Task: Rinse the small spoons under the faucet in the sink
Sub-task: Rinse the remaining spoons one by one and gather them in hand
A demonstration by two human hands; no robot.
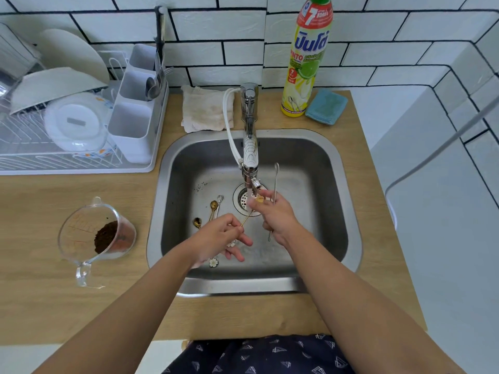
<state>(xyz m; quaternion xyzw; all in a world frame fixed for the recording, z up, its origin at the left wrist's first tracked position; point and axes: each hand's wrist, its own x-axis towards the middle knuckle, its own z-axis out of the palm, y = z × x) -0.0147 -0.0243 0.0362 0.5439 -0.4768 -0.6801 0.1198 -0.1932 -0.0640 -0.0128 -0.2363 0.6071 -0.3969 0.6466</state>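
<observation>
Pinching a gold spoon (247,217) at mid-frame, the left hand (218,238) holds it under the faucet (249,147) while the right hand (275,214) grips a silver spoon (275,190) and rubs the bowl.

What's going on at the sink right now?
Left hand pinching gold spoon under faucet; right hand holding silver spoon. More spoons waiting. Nothing blocking.

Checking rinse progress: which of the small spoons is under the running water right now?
The gold spoon pinched between both hands, its bowl at the faucet stream; the others lie on the sink floor.
</observation>
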